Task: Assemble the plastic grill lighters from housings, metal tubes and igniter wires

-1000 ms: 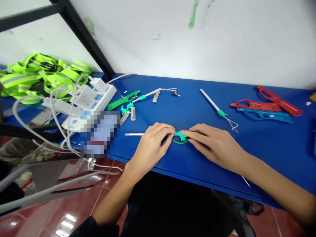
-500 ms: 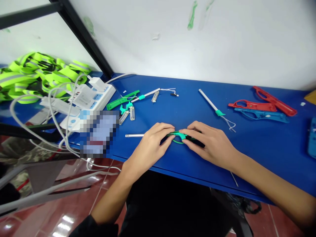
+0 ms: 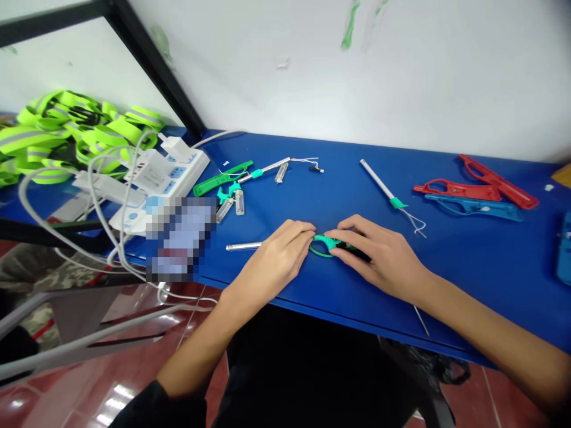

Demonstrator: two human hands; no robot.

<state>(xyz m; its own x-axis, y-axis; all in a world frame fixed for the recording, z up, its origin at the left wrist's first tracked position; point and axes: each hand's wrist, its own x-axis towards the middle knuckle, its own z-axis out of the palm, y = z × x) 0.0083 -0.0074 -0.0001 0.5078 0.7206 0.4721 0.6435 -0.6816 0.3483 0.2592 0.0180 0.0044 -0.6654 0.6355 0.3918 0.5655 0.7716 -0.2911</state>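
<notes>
A green long-nosed lighter lies low over the blue tabletop between my hands, its metal tube sticking out to the left. My left hand pinches the casing just left of the trigger loop, covering where the tube joins it. At the bright green trigger, the thumb and fingers of my right hand are closed. That hand hides most of the handle end. Beyond my right hand rests a loose metal tube with a green trigger piece and white wire.
Red casing halves and a blue casing half lie right. Back left are a green casing half, another tube and clear fuel tanks. A power strip, cables, a blurred phone-like object and yellow-green straps fill the left.
My right fingers have shifted slightly left onto the trigger. My left fingers have drawn closer together at the casing, and more of the trigger loop shows.
</notes>
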